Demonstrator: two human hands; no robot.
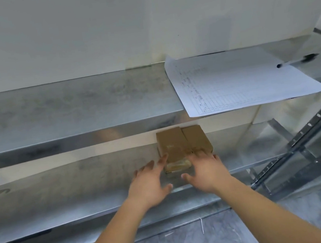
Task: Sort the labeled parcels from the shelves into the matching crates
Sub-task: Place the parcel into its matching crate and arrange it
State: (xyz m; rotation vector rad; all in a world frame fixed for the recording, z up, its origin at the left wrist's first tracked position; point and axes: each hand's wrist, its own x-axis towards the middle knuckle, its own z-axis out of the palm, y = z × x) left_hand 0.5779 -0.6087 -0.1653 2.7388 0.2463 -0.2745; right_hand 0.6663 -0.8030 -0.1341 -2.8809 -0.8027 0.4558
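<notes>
Two brown cardboard parcels stand side by side on the middle metal shelf [61, 191]: a larger left parcel [172, 146] and a narrower right parcel [196, 139]. My left hand [150, 183] reaches in with spread fingers, its fingertips at the larger parcel's left front corner. My right hand [208, 173] is spread too, its fingertips at the front of the narrower parcel. Neither hand grips anything. No label is legible on the parcels, and no crate is in view.
A printed table sheet [239, 79] lies on the upper shelf [70, 112] with a black pen [298, 60] beside it. A perforated steel upright [311, 124] slants down at the right. Grey floor [216, 242] shows below a lower shelf.
</notes>
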